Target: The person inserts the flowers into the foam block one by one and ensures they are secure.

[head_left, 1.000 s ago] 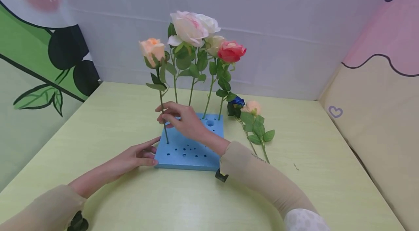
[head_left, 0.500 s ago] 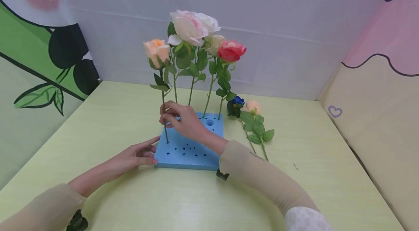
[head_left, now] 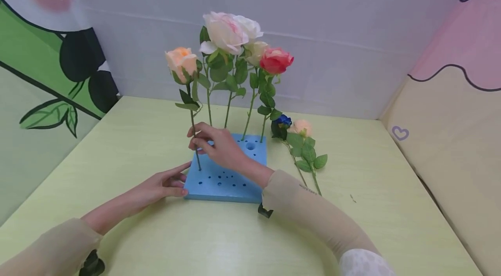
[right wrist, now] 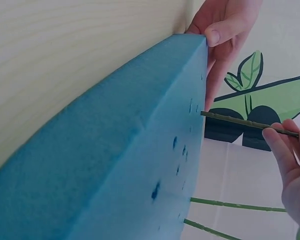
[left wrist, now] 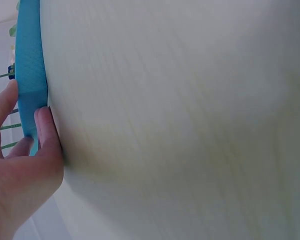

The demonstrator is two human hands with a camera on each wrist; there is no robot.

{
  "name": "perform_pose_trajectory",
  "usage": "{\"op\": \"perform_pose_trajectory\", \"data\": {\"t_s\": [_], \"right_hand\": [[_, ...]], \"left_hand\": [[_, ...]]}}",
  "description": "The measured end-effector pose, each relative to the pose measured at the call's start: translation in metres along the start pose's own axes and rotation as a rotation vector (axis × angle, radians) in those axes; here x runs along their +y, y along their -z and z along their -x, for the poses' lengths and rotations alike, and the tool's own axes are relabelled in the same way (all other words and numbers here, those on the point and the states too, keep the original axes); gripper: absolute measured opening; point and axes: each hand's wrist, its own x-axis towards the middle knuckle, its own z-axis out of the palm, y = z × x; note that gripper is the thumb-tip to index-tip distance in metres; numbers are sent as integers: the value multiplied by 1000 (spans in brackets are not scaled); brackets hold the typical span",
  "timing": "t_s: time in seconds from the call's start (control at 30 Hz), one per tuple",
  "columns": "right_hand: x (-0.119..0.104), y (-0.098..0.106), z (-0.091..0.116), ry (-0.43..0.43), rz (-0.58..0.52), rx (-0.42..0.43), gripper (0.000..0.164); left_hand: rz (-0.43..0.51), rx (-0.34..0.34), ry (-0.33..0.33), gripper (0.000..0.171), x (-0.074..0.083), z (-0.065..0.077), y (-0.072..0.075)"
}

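Note:
In the head view my right hand (head_left: 219, 143) pinches the dark stem of a peach rose (head_left: 182, 65). The lower end of that stem meets a hole at the left of a blue foam block (head_left: 225, 191). The right wrist view shows thumb and fingertips at the stem (right wrist: 240, 121), above the block's face. My left hand (head_left: 160, 187) rests against the block's left side, thumb at the near corner and index finger straight along the edge. Behind the right hand, several roses stand upright in the block: a pale pink one (head_left: 225, 34), a red one (head_left: 276, 60) and whitish ones.
A dark blue rose (head_left: 282, 120) and another peach rose (head_left: 302, 127) lie on the table (head_left: 352, 224), right of the block. Several holes show in the block's near half. A pale cloth wall (head_left: 332, 50) rises behind the table.
The peach rose in my right hand swayed to the right, then back left, its stem foot staying at the same spot on the block. My left hand has stayed at the block's side.

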Motion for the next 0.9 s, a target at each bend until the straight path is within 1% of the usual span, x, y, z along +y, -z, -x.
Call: {"op": "perform_pose_trajectory", "data": {"t_s": [0.1,0.33,0.53,0.8,0.9], "right_hand": [[0,0,0,-14,-21,-5,15],[1,2,1,-35,-69,13,19],[-2,4,1,-50,-70,29,21],[-7,10,-1,-38,-84,53,21],[-10,14,0,-23,-73,70,20]], "left_hand": [[2,5,9,82,-1,0,0],[-13,17,18,83,-1,-1,1],[-5,12,20,83,-1,-1,1],[-4,12,14,82,-2,0,1],[-10,9,6,82,-2,0,2]]}}
